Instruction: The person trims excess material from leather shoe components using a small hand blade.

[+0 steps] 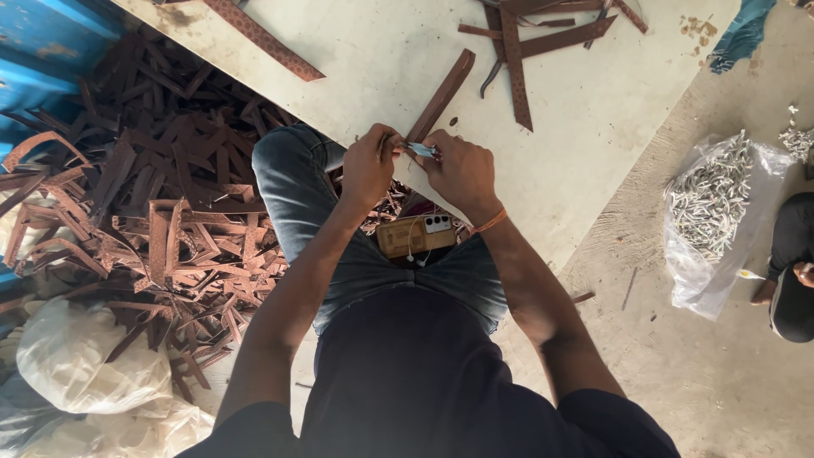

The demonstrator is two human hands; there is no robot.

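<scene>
Both your hands pinch a small metal piece at the end of a brown strip.

Your left hand (368,165) and right hand (462,170) close on the small silvery clip (421,150) where the strip (441,95) meets the board (577,161) edge. The strip looks light, thin and bendy; grip near its end.

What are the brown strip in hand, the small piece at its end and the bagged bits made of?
Brown strip: likely leather or faux leather, matte with a patterned face. Small piece pinched by both hands: pale, slightly shiny, perhaps metal. Bagged bits: silvery, likely metal, in a clear plastic bag.
</scene>
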